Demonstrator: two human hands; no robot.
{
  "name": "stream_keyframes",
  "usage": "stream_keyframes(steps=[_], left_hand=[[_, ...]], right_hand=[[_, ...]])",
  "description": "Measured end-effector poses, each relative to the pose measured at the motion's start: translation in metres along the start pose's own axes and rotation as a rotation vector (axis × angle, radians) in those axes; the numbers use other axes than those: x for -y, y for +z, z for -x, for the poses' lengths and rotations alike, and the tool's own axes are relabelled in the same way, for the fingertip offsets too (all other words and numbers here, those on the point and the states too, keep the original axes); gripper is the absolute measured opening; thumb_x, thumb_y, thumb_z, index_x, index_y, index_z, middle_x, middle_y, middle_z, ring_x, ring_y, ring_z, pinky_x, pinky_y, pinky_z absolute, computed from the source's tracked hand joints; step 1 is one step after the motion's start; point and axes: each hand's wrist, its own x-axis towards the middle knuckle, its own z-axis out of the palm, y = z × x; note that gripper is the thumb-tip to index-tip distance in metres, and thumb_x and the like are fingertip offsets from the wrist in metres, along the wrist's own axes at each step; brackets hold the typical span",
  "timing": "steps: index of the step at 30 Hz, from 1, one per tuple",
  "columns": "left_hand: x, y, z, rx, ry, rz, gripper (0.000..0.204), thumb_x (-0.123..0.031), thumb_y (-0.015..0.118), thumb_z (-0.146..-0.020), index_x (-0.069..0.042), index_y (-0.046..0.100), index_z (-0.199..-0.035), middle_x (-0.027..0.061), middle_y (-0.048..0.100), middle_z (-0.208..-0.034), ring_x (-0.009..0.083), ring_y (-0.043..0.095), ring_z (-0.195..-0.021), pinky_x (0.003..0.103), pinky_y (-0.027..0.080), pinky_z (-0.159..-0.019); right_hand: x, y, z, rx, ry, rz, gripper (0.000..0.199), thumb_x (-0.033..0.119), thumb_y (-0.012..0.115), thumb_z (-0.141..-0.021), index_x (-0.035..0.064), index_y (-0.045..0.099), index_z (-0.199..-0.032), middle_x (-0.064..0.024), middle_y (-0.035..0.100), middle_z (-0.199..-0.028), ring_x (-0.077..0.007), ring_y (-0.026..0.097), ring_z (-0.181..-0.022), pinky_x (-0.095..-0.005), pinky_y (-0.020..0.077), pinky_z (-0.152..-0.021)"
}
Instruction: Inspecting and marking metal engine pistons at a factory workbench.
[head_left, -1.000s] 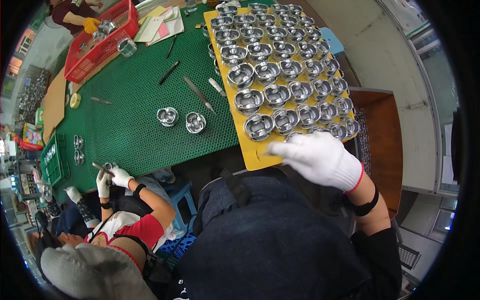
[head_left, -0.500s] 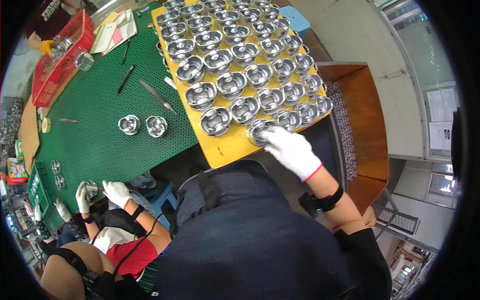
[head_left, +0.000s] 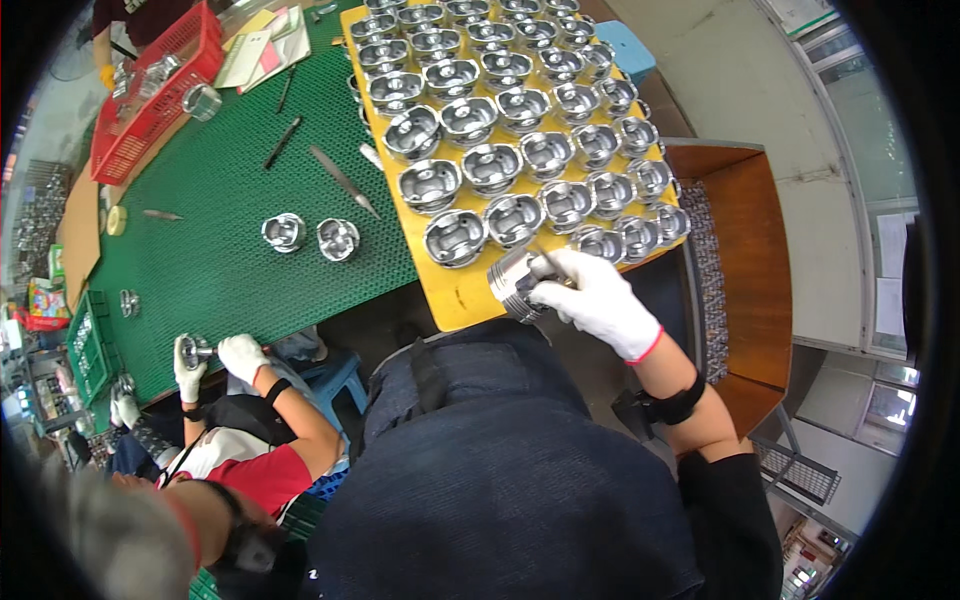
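Note:
My right hand (head_left: 598, 305), in a white glove with a red cuff, is closed on a metal piston (head_left: 515, 283). The piston is tipped on its side just above the near edge of a yellow board (head_left: 462, 300). Rows of upright pistons stand on that board, the closest being a piston (head_left: 455, 238) at the near left corner. At the lower left, my left hand (head_left: 110, 535) is a gloved blur beside my dark sleeve, its fingers smeared by motion. Two loose pistons, one on the left (head_left: 284, 232) and one on the right (head_left: 338, 240), sit on the green mat.
The green mat (head_left: 230, 170) carries a scraper-like tool (head_left: 342, 180), a dark pen-like tool (head_left: 282, 142) and a red crate (head_left: 160, 95) of pistons. At left, a co-worker's gloved hands (head_left: 243, 357) hold a piston (head_left: 194, 349). An orange-brown bin (head_left: 745, 260) stands right.
My right hand has lifted the piston off the board and tilted it sideways. My left hand has come into view at the lower left. The whole view has shifted slightly.

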Motion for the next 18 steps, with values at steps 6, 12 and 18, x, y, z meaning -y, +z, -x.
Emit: stream_keyframes(steps=[6,12,18], left_hand=[[0.019,0.141,-0.020,0.248,-0.220,-0.051,0.070,-0.040,0.073,-0.077,0.002,0.047,-0.127,0.0168,0.050,-0.126,0.0288,0.052,-0.114,0.039,0.042,-0.097],[0.013,0.161,0.000,0.301,-1.157,1.127,0.110,-0.082,0.044,-0.069,-0.010,0.012,-0.147,0.0242,0.034,-0.141,0.0403,0.050,-0.116,0.050,0.051,-0.085],[0.033,0.140,0.030,0.187,-1.013,1.778,0.087,-0.058,0.056,-0.084,-0.013,0.015,-0.146,0.0203,0.044,-0.133,0.0361,0.060,-0.103,0.045,0.058,-0.071]], right_hand=[[0.071,-0.010,0.006,0.119,-0.066,-0.527,0.033,0.012,0.067,-0.081,-0.0008,0.057,-0.110,0.0007,0.058,-0.071,-0.0019,0.045,-0.050,-0.0171,0.0336,-0.041],[0.105,0.020,-0.013,0.295,-0.862,-0.094,0.026,0.006,0.069,-0.077,0.0057,0.064,-0.102,-0.0059,0.064,-0.092,-0.0177,0.062,-0.079,-0.0296,0.0506,-0.068],[0.131,0.022,-0.021,0.403,-1.181,-0.089,0.033,-0.001,0.065,-0.079,-0.0010,0.061,-0.112,-0.0136,0.064,-0.110,-0.0235,0.064,-0.094,-0.0325,0.0512,-0.081]])
